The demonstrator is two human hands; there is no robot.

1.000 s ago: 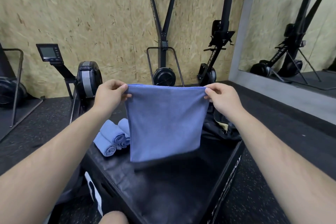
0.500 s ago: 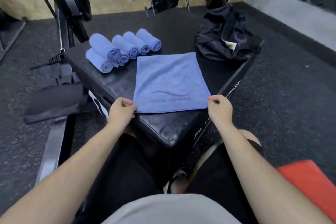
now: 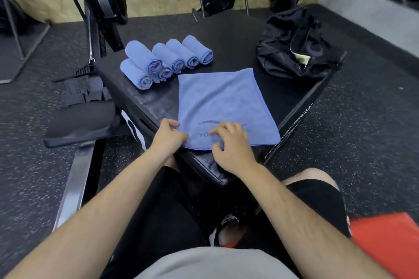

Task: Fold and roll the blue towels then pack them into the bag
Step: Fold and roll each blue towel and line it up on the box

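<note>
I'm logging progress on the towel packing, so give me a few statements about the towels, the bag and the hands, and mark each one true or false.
1. The flat towel lies spread on the black box. True.
2. The rolled towels are inside the bag. False: they lie on the box, beyond the flat towel's far left corner, outside the bag.
3. The left hand and the right hand both hold the flat towel's near edge. True.
4. The bag sits on the floor. False: it sits on the box, at its far right corner.
</note>
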